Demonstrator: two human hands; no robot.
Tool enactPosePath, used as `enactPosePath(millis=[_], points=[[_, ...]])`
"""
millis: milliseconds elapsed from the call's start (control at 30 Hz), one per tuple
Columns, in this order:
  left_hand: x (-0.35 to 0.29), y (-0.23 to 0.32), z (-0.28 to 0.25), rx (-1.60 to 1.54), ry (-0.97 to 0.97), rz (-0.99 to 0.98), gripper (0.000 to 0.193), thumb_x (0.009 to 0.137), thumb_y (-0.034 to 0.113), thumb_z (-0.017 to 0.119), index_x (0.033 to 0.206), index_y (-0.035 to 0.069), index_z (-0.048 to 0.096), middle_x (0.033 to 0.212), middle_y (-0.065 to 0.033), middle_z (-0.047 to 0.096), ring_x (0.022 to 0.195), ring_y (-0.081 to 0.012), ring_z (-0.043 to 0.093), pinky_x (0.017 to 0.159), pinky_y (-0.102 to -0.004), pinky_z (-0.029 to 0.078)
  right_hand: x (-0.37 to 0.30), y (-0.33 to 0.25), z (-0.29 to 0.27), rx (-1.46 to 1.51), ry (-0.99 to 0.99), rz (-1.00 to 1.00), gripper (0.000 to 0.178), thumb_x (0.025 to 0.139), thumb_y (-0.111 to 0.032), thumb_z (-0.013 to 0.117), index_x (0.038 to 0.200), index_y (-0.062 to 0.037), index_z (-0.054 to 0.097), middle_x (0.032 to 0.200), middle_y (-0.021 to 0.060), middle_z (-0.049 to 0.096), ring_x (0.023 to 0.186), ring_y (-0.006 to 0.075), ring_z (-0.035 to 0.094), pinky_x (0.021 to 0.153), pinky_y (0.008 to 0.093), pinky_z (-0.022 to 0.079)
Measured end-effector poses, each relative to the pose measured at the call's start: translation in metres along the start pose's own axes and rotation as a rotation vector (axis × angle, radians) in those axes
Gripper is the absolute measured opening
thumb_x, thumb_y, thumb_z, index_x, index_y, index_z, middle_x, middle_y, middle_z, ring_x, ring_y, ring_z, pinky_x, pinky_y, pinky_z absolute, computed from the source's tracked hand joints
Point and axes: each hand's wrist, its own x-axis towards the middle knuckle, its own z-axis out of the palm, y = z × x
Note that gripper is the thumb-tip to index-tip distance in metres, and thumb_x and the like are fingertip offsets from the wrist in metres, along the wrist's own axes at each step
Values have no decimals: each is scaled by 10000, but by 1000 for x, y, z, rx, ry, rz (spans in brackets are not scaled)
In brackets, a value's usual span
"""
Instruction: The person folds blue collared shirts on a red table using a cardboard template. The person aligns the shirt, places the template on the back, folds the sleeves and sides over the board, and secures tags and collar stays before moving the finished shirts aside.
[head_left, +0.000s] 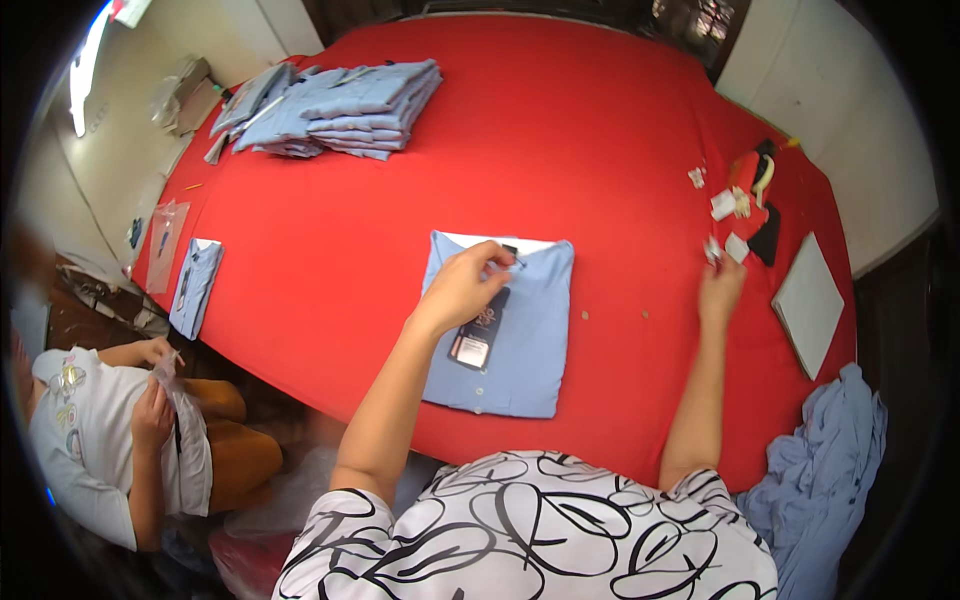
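Note:
A folded light-blue shirt (535,340) lies before me, its collar end away from me. A dark hang tag (482,335) with a pale lower end rests on its front, above small buttons. My left hand (465,285) is over the shirt near the collar, fingers curled together; what they pinch is too small to make out. A dark label (510,249) shows at the neck beside the fingertips. Out to the right, my right hand (722,287) is closed at the fingertips on a small white piece (713,250), next to a white card (737,247).
Folded blue shirts (345,105) are stacked far left on the red-covered table (560,120). Another folded shirt (197,287) lies near the left edge. At right are a tape dispenser (762,180), a white pad (808,305) and heaped blue cloth (815,470). A co-worker (110,430) sits left, handling clear plastic.

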Motion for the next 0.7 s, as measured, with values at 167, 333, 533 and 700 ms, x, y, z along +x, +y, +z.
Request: enactPosePath(millis=[167,333,533,700], points=[[-8,-60,-43,127,188,-408,388,935,198,629,1255,-11,564,1074,-208,691,1042,-314,667,911,-402,514,23,39,-21,-490,-75,129,464,893,-229,673,1335,-138,565,1270,127,550,1196,371,519,899,594,458],[-7,-93,-45,-80,96,-458,508,956,223,610,1382,2,441,1107,-245,666,1067,-326,659,926,-413,511,-39,-78,5,715,-808,294,487,990,-246,582,1445,-125,459,1172,135,593,805,213,656,688,352,567],[3,-106,-43,-660,40,-353,514,938,45,577,1418,23,393,1190,-192,628,1085,-244,618,939,-349,489,-105,-165,-5,1025,-1187,406,562,990,-111,554,1523,-163,384,1389,151,485,1044,236,649,769,369,607],[12,-132,-34,-695,-56,-143,459,921,-42,531,1376,13,495,1270,-148,601,1131,-220,584,980,-344,466,-101,-180,-5,1105,-1228,460,685,938,50,540,1556,-134,309,1476,151,428,1205,251,572,904,415,560]])
